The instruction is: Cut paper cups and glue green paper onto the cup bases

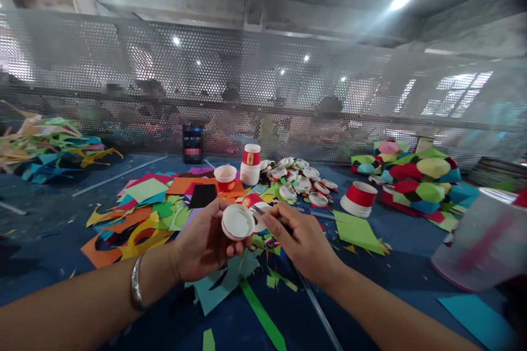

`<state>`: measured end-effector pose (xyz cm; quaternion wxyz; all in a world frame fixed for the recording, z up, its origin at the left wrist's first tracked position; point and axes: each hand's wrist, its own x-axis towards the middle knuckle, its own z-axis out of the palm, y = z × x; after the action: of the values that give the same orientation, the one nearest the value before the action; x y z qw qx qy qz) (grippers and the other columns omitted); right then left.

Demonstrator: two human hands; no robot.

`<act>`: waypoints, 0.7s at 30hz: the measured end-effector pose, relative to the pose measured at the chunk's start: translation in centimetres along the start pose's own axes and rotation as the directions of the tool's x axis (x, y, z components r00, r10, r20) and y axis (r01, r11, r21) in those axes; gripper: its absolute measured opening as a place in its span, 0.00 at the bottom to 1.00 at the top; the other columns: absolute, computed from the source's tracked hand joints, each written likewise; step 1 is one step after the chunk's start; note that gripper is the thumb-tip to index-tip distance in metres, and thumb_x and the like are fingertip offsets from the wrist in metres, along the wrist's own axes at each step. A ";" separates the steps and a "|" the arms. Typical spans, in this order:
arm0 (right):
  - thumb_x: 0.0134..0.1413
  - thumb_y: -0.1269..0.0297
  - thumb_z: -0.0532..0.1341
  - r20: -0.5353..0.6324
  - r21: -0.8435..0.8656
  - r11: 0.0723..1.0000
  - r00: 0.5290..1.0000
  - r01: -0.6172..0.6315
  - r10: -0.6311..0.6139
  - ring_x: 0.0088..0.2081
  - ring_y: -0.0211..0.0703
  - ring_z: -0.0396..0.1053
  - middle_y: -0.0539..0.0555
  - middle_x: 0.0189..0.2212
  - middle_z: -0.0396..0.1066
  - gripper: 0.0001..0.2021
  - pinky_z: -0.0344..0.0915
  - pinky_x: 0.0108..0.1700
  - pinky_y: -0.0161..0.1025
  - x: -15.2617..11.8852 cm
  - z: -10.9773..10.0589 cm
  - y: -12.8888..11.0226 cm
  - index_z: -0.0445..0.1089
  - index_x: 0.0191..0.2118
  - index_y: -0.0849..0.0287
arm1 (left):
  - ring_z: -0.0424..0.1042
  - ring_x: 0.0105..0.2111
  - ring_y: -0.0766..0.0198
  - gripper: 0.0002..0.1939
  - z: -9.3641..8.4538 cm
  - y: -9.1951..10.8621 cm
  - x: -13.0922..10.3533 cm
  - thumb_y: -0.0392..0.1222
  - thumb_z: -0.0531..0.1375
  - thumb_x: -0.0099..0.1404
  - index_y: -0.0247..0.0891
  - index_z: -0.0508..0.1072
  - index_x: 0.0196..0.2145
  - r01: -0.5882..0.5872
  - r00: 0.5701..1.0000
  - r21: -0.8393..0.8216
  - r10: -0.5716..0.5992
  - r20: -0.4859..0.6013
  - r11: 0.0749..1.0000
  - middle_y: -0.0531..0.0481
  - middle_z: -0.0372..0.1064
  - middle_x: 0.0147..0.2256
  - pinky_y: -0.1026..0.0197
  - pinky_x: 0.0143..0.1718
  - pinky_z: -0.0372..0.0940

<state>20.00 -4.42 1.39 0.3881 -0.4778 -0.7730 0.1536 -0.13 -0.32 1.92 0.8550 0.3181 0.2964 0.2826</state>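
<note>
My left hand [201, 247], with a silver bracelet at its wrist, holds a small white paper cup piece [238, 222] with its round face toward the camera. Close on the right, my right hand [300, 236] pinches a thin metal tool [258, 210], probably scissors or tweezers, whose tip lies near the cup piece's upper right edge. Another white cup part with a red band [252, 200] shows just behind the hands, partly hidden. Coloured paper scraps [230, 279] lie below them on the blue table.
Behind stand a cup stack [250, 167], a single cup [225, 175] and a phone [192, 143]. Cut cup rims [302, 184] are heaped beside them. Farther right are a red-banded cup [359, 198], coloured paper balls [428, 178] and a translucent bucket [480, 241]. Paper offcuts [53, 145] lie left.
</note>
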 end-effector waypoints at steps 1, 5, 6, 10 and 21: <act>0.67 0.54 0.52 0.015 0.011 1.000 1.000 0.001 -0.001 0.24 0.36 0.59 0.47 0.24 0.64 0.14 0.53 0.27 0.36 0.0 0.0 0.0 0.63 0.34 0.56 | 0.69 0.16 0.69 0.19 0.1 0.1 0.0 0.47 0.51 0.62 0.29 0.75 0.31 -0.018 1.000 -0.002 0.018 -0.019 1.000 0.41 0.73 0.21 0.74 0.14 0.62; 0.67 0.54 0.53 0.063 0.032 0.999 0.998 -0.003 0.001 0.23 0.35 0.56 0.44 0.21 0.60 0.13 0.51 0.27 0.36 0.0 0.2 0.0 0.62 0.32 0.56 | 0.68 0.16 0.68 0.18 0.2 0.1 -0.1 0.46 0.51 0.63 0.30 0.74 0.30 -0.066 0.997 -0.001 0.066 -0.036 0.998 0.41 0.73 0.21 0.74 0.13 0.60; 0.67 0.54 0.53 0.067 0.035 0.999 0.998 -0.002 0.000 0.23 0.35 0.56 0.44 0.21 0.59 0.14 0.51 0.27 0.36 0.0 0.2 0.1 0.61 0.32 0.55 | 0.68 0.16 0.68 0.18 0.2 0.0 -0.1 0.46 0.51 0.63 0.30 0.74 0.30 -0.080 0.996 0.002 0.080 -0.032 0.997 0.40 0.73 0.21 0.74 0.13 0.60; 0.68 0.53 0.52 0.075 0.040 0.999 0.997 -0.013 0.010 0.24 0.36 0.56 0.45 0.22 0.60 0.14 0.51 0.27 0.36 0.1 0.2 0.2 0.62 0.33 0.56 | 0.69 0.16 0.67 0.16 -0.1 -0.3 -0.1 0.45 0.52 0.63 0.31 0.74 0.32 -0.148 0.989 0.000 0.148 -0.021 0.989 0.41 0.74 0.21 0.73 0.13 0.60; 0.68 0.54 0.52 0.087 0.058 0.998 0.996 0.024 -0.029 0.24 0.36 0.57 0.44 0.22 0.61 0.12 0.52 0.28 0.36 -0.1 0.3 -0.1 0.64 0.35 0.56 | 0.69 0.16 0.68 0.20 -0.2 -1.2 0.3 0.49 0.51 0.61 0.29 0.75 0.29 -0.023 0.996 0.048 0.018 0.093 0.999 0.40 0.74 0.22 0.73 0.12 0.60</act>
<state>19.73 -4.57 1.21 0.3692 -0.4491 -0.7908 0.1912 0.32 -0.80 0.84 0.8568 0.3548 0.2601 0.2690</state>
